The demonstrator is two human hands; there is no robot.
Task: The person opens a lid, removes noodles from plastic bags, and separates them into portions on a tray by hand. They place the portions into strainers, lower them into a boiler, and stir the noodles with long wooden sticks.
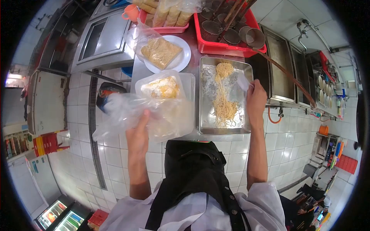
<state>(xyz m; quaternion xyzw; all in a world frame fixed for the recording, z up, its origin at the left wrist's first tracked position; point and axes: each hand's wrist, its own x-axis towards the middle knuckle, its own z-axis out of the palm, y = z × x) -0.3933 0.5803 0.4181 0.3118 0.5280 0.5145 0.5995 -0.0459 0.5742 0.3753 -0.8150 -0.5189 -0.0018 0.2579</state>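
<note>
Left grip (138, 133) pinching plastic bag (162, 115), right grip (256, 101) closed at rim of tray (206, 107)

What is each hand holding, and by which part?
Left hand grips the plastic bag by its near edge. Right hand pinches a small whitish piece above the tray; what it is cannot be told.

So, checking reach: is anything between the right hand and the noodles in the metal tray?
Nothing visible. The right hand is at the right edge of the tray, and only bare tray floor lies between it and the noodles.
</note>
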